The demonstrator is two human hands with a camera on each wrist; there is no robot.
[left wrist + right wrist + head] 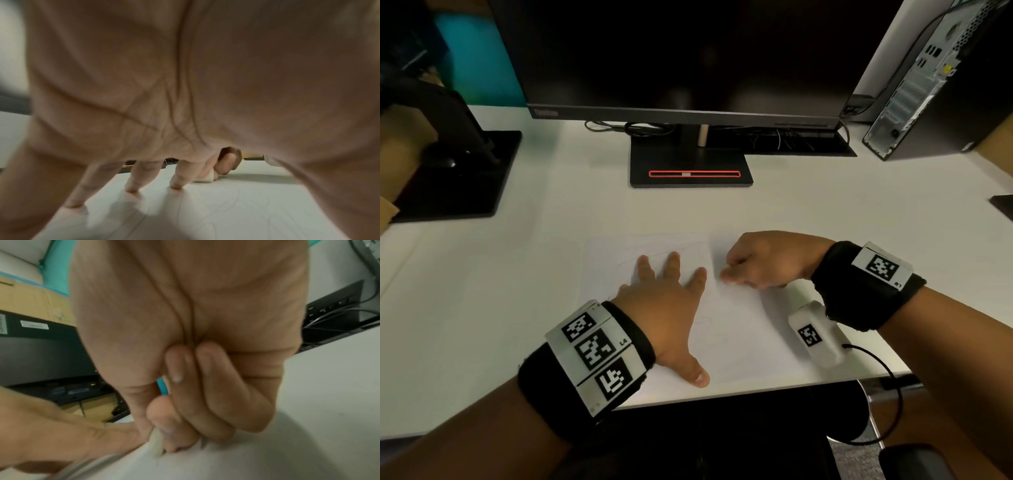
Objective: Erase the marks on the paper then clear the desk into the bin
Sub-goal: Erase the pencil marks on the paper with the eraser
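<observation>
A white sheet of paper (pixel 736 329) with faint pencil scribbles lies on the white desk (pixel 517 274) near its front edge. My left hand (pixel 671 301) presses flat on the sheet with fingers spread. My right hand (pixel 760 263) is curled at the sheet's right side, just beyond my left fingertips. It pinches a small white eraser (pixel 155 446) against the paper; the eraser (pixel 205 177) also shows in the left wrist view, behind my left fingers (pixel 179 180). The head view hides the eraser under the hand.
A dark monitor (pixel 681 58) on a black stand (pixel 690 171) sits straight ahead. A computer tower (pixel 941 82) stands at the back right, another black stand (pixel 458 178) at the left. Cables lie behind the monitor base. No bin is in view.
</observation>
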